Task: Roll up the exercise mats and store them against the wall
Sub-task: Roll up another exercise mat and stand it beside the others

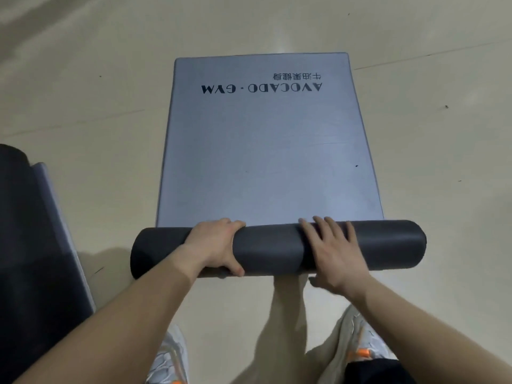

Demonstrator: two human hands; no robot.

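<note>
Left hand is gripping the roll of the gym mat, right hand is pressing flat-fingered on it, likely for tight, even winding.

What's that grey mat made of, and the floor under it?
The mat looks like dense foam or rubber: thick edge, matte bluish-grey face with printed lettering, darker matte underside on the rolled part, which holds a plump curve under the left hand and right hand. The floor looks like hard pale tile or vinyl, with thin seam lines and a faint sheen.
</note>
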